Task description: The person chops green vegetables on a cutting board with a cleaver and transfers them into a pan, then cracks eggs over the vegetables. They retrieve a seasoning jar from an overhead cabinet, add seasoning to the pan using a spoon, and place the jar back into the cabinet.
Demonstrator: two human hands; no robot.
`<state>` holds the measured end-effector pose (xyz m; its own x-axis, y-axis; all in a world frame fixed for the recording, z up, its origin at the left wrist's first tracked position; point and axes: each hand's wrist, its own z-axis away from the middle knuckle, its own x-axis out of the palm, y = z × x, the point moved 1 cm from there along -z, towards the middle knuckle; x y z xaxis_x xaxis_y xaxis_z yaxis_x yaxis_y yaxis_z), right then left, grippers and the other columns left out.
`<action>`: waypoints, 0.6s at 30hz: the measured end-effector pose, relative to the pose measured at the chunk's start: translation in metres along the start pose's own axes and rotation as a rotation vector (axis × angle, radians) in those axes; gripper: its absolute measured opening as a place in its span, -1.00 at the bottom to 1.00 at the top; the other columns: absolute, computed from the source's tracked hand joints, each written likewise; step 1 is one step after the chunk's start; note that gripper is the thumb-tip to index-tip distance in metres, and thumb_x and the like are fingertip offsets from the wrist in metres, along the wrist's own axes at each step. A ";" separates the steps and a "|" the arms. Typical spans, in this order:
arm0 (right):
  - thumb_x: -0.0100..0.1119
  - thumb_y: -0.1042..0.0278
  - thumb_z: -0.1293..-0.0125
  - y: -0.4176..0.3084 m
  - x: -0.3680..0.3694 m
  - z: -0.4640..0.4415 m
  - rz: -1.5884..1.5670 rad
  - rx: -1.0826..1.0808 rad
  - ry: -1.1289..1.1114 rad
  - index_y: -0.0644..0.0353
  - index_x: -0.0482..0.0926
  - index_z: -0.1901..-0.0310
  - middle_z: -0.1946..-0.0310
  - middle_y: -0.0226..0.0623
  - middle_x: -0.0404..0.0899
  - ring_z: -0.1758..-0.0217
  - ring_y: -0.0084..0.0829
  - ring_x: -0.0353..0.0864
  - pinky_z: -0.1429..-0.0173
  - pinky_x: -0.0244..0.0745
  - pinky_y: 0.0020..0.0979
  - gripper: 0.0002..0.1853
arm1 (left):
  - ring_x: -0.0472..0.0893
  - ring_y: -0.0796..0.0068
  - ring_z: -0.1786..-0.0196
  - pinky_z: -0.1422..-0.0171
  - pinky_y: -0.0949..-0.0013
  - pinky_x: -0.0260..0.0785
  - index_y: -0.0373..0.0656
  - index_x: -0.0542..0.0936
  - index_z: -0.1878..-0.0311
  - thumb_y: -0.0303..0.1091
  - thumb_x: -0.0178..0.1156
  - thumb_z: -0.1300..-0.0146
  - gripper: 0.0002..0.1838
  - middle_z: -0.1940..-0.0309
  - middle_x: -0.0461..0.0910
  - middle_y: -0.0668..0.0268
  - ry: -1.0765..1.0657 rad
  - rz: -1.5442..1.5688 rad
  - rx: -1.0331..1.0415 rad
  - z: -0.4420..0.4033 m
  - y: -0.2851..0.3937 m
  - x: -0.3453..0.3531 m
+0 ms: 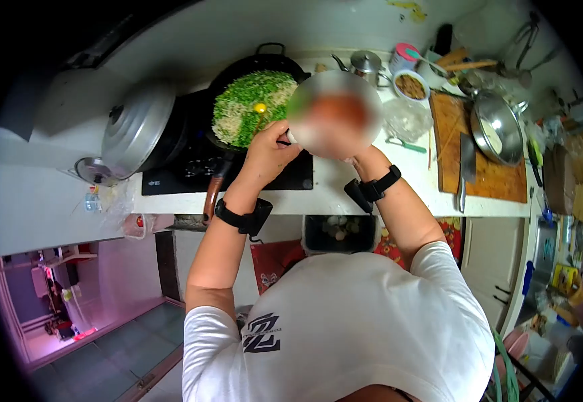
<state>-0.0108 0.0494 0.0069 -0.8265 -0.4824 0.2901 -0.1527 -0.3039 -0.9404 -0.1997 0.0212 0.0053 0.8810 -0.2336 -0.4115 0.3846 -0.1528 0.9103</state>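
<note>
A black wok (293, 67) on the cooktop holds chopped green and pale food (244, 94). A yellow egg yolk (260, 108) sits on top of it. Just over the wok's lower right edge, my left hand (270, 153) is closed, with a small white and dark piece showing at its fingertips that I cannot make out. To its right is a blurred round pale shape (335, 110) with a reddish middle. My right hand (366, 163) is at the lower right of that shape, its fingers mostly hidden by the blur.
Left of the wok stands a large metal lid (145, 124). A kettle (365, 63), a bowl of brown food (410, 86) and a clear plastic bag (406, 120) are behind and right. A knife (466, 167) and a metal pan (495, 130) lie on a wooden board (449, 120).
</note>
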 end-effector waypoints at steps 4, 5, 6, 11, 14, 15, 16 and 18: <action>0.26 0.15 -0.31 -0.028 0.021 -0.014 0.033 -0.039 0.014 0.26 0.43 0.06 0.37 -0.30 0.58 0.47 -0.59 0.60 0.42 0.52 -0.62 -0.63 | 0.56 0.61 0.12 0.00 0.55 0.43 -0.20 0.53 -0.16 -0.63 0.24 -0.14 -0.54 0.09 0.58 0.34 0.058 0.136 -0.066 -0.007 -0.002 -0.027; 0.27 0.18 -0.30 -0.032 0.027 -0.016 0.033 -0.030 0.029 0.27 0.42 0.05 0.36 -0.30 0.58 0.46 -0.58 0.61 0.40 0.53 -0.62 -0.63 | 0.57 0.60 0.12 0.02 0.54 0.47 -0.22 0.52 -0.17 -0.63 0.23 -0.15 -0.54 0.08 0.58 0.31 0.119 0.252 -0.100 -0.009 -0.005 -0.032; 0.28 0.25 -0.28 -0.032 0.031 -0.021 0.019 -0.125 0.000 0.29 0.41 0.03 0.35 -0.28 0.58 0.44 -0.58 0.61 0.36 0.56 -0.60 -0.63 | 0.57 0.60 0.12 0.05 0.53 0.51 -0.24 0.51 -0.17 -0.63 0.23 -0.16 -0.54 0.07 0.58 0.28 0.178 0.368 -0.135 -0.010 -0.008 -0.036; 0.28 0.38 -0.25 -0.021 0.028 -0.066 -0.065 -0.089 -0.110 0.32 0.40 0.00 0.29 -0.26 0.59 0.38 -0.59 0.62 0.28 0.61 -0.57 -0.63 | 0.59 0.56 0.11 0.09 0.51 0.56 -0.29 0.49 -0.18 -0.63 0.21 -0.17 -0.54 0.09 0.58 0.26 0.208 0.306 -0.169 -0.018 -0.018 -0.059; 0.28 0.37 -0.25 -0.007 0.025 -0.104 0.121 -0.055 -0.149 0.32 0.40 0.01 0.30 -0.26 0.59 0.39 -0.59 0.61 0.29 0.60 -0.57 -0.64 | 0.59 0.55 0.13 0.09 0.52 0.56 -0.30 0.48 -0.18 -0.62 0.20 -0.17 -0.55 0.10 0.57 0.26 0.252 0.228 -0.190 -0.023 -0.020 -0.068; 0.29 0.36 -0.25 -0.009 0.026 -0.109 0.140 -0.058 -0.152 0.31 0.41 0.02 0.31 -0.26 0.59 0.40 -0.59 0.60 0.31 0.60 -0.57 -0.65 | 0.60 0.54 0.13 0.09 0.52 0.56 -0.31 0.48 -0.18 -0.62 0.19 -0.17 -0.55 0.09 0.58 0.25 0.271 0.234 -0.178 -0.025 -0.022 -0.071; 0.29 0.36 -0.25 -0.009 0.027 -0.115 0.142 -0.061 -0.153 0.31 0.41 0.02 0.31 -0.26 0.59 0.40 -0.59 0.60 0.31 0.60 -0.57 -0.65 | 0.60 0.54 0.13 0.09 0.52 0.56 -0.31 0.48 -0.17 -0.62 0.19 -0.17 -0.55 0.09 0.58 0.24 0.288 0.240 -0.166 -0.027 -0.025 -0.073; 0.30 0.35 -0.25 -0.007 0.029 -0.125 0.171 -0.054 -0.140 0.31 0.41 0.03 0.31 -0.26 0.59 0.40 -0.58 0.60 0.31 0.60 -0.57 -0.64 | 0.61 0.54 0.13 0.10 0.52 0.57 -0.32 0.49 -0.17 -0.62 0.18 -0.17 -0.56 0.09 0.58 0.23 0.304 0.251 -0.159 -0.035 -0.035 -0.077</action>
<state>-0.1016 0.1403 -0.0004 -0.7600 -0.6339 0.1436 -0.0483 -0.1652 -0.9851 -0.2713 0.0781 0.0064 0.9848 0.0524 -0.1655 0.1642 0.0288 0.9860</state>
